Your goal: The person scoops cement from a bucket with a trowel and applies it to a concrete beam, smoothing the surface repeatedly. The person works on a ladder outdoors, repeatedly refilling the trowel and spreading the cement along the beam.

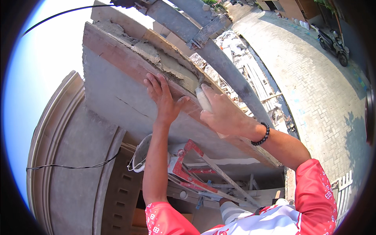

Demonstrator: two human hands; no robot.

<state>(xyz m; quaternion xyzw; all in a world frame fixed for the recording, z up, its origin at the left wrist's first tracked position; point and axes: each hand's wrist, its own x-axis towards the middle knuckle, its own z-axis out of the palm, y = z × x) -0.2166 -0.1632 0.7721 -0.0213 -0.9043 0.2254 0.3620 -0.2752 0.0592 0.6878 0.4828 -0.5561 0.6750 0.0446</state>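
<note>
My right hand [231,113], a black bead bracelet on its wrist, is closed around the pale handle of a trowel [203,98]. The trowel's metal neck reaches the grey wet mortar [178,72] along the top of a wall; its blade is mostly hidden. A long reddish-brown wooden board [117,58] runs along the near side of that mortar. My left hand [166,98] lies against this board, fingers stretched toward its upper edge and thumb spread out. Another board [168,46] borders the mortar on the far side.
Grey metal beams [231,74] cross just beyond the wall. Below me stands a red and white ladder [192,168], near a white bucket [141,154]. Rubble [235,43] lies beside a paved street [305,74] with a parked motorbike [333,47]. A black cable [74,166] hangs at left.
</note>
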